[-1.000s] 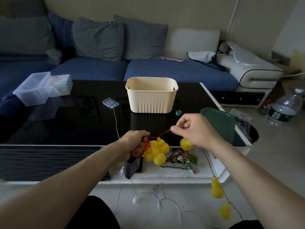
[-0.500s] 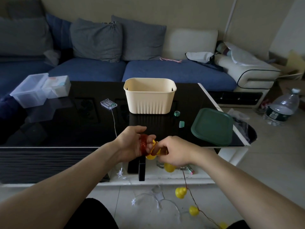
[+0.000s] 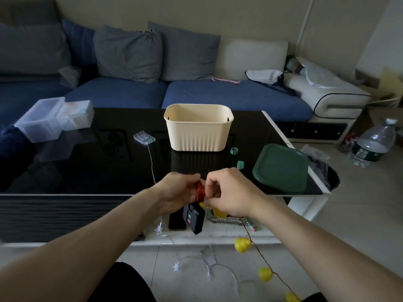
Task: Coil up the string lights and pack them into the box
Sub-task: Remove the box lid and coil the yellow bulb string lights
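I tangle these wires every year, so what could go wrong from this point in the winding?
The unwound yellow bulbs trail on the floor near the star light string; pulling more in may snag the two. The coil sits around the left hand's fingers with the right hand pinching the wire, so loops may slip off before reaching the cream box.

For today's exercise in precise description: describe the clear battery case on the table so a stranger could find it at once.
Start at the black glass table and find the cream box standing mid-table. Just left of the box lies the clear battery case, flat, with a thin wire trailing toward the hands. It is far smaller than the frosted bins at the table's left end.
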A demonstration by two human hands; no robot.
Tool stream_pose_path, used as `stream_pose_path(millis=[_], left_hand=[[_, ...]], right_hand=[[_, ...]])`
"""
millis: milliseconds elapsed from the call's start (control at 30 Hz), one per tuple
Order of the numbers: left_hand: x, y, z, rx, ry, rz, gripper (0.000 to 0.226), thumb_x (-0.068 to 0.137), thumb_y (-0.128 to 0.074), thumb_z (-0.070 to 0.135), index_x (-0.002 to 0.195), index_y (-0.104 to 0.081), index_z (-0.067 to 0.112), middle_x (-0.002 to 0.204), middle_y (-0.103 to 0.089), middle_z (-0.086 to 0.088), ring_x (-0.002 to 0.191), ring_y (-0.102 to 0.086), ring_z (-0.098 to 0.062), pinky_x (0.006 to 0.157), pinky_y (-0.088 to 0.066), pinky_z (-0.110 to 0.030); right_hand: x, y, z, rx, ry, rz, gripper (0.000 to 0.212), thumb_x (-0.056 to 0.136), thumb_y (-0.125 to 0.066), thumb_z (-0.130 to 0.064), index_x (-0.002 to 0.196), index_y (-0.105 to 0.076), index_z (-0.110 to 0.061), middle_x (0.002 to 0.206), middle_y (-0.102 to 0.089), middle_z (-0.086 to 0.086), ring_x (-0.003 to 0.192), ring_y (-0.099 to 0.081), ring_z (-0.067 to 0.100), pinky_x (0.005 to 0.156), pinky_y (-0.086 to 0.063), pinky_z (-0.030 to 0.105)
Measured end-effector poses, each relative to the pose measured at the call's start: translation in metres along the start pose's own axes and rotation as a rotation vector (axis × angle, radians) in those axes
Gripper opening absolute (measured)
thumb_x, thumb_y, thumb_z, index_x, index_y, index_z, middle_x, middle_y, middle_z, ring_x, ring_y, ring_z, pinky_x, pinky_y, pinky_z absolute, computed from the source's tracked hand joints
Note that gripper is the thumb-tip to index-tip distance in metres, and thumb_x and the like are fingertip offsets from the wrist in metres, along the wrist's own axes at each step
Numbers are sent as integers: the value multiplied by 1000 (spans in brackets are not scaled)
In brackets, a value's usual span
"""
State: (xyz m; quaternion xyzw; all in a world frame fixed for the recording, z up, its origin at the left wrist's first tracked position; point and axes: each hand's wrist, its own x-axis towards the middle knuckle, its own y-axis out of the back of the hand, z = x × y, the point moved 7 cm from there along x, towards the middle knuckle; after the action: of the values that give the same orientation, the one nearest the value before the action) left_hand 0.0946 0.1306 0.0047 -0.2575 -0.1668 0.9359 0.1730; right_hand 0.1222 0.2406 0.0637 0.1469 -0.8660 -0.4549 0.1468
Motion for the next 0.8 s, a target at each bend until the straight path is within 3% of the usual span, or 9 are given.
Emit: stream_pose_path(millis=[100, 167, 367, 467, 533, 667, 733, 800], left_hand=[[-1, -9, -7, 172, -8, -52, 24, 99, -46, 5, 87, -65, -4, 75, -63, -14, 63, -62, -20, 63, -56, -29], [-3, -17, -12, 289, 8, -86, 27, 97, -43, 3, 83, -65, -1, 70, -59, -12, 61, -57, -20, 62, -54, -29], [-7, -35, -27, 525, 121, -238, 49, 95, -36, 7, 55, -63, 13, 54, -44, -4, 43, -29, -11, 45, -23, -21], [-7, -37, -25, 599, 155, -232, 43, 99, -33, 16, 74, -66, 4, 49, -35, 1, 43, -23, -9, 44, -15, -22], [-6, -37, -22, 647, 120, -204, 42, 98, -36, 21, 76, -66, 3, 48, -30, 2, 42, -20, -9, 42, -14, -22], [-2, -33, -19, 758, 40, -148, 43, 91, -48, 19, 51, -63, 12, 50, -22, -1, 43, -16, -12, 44, -13, -25], [0, -30, -22, 765, 60, -146, 39, 88, -49, 12, 49, -47, 14, 48, -21, 1, 42, -15, -12, 43, -12, -23], [2, -27, -24, 777, 73, -148, 37, 87, -51, 11, 52, -42, 15, 47, -22, 1, 41, -16, -11, 41, -14, -22]], right_hand=[[1, 4, -5, -65, 55, 59, 37, 77, -79, -9, 61, -53, -30, 70, -66, -8, 68, -57, 3, 66, -50, 25], [3, 4, -3, -61, 66, 71, 39, 72, -83, -12, 58, -50, -28, 67, -62, -7, 65, -54, 4, 61, -45, 24], [8, 3, 22, -62, -69, -35, 41, 66, -90, -40, 59, -53, -23, 65, -59, -7, 59, -52, 9, 52, -40, 25], [7, 1, 33, -3, -146, -103, 39, 70, -87, -47, 65, -58, -22, 64, -63, -5, 55, -56, 9, 51, -43, 25], [7, 0, 35, 45, -168, -152, 39, 70, -86, -50, 69, -62, -19, 65, -67, -2, 54, -61, 10, 53, -49, 30], [7, -4, 39, 133, -195, -321, 40, 67, -91, -45, 79, -67, -15, 73, -73, 3, 62, -66, 12, 63, -56, 36], [6, -8, 42, 184, -195, -414, 35, 66, -95, -31, 83, -68, -16, 80, -74, 7, 70, -67, 15, 71, -58, 39], [3, -12, 46, 242, -197, -479, 32, 68, -94, -20, 89, -69, -17, 91, -75, 14, 81, -70, 22, 84, -59, 48]])
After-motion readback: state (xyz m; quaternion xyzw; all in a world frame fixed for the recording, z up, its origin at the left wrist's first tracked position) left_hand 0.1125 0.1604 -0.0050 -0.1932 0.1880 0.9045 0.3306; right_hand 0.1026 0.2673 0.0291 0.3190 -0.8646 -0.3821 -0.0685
